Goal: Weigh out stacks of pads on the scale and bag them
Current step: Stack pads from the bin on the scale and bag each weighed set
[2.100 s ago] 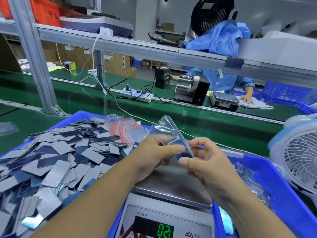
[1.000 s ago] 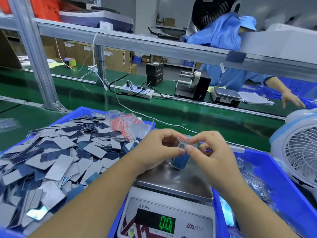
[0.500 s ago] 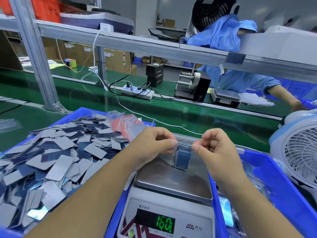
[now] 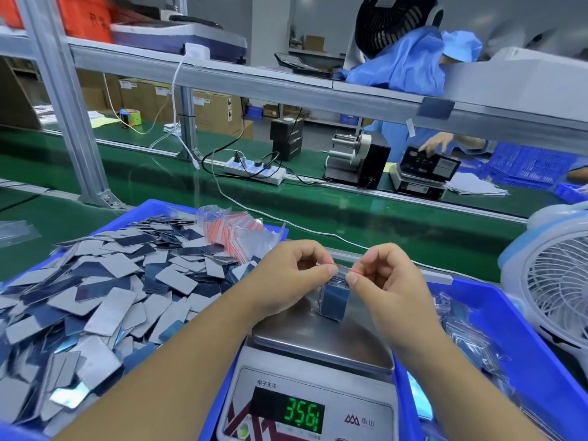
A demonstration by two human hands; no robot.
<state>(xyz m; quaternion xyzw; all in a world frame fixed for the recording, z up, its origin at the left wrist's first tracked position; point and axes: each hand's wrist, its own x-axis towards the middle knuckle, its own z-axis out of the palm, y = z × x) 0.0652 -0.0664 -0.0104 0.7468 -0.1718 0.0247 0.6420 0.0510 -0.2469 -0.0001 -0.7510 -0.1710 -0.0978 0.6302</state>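
Clear bag: a small zip bag (image 4: 334, 292) with a stack of blue pads (image 4: 333, 301) inside stands on the scale (image 4: 321, 342) pan.
Left hand: left hand (image 4: 291, 275) pinches the red-lined top edge at its left end.
Right hand: right hand (image 4: 383, 276) pinches the same edge at its right end.
Done: this stack is in its bag; sealing looks under way.
Left: many loose pads (image 4: 95, 300) fill the blue bin (image 4: 149, 209), with spare bags (image 4: 237, 233) waiting beside them.
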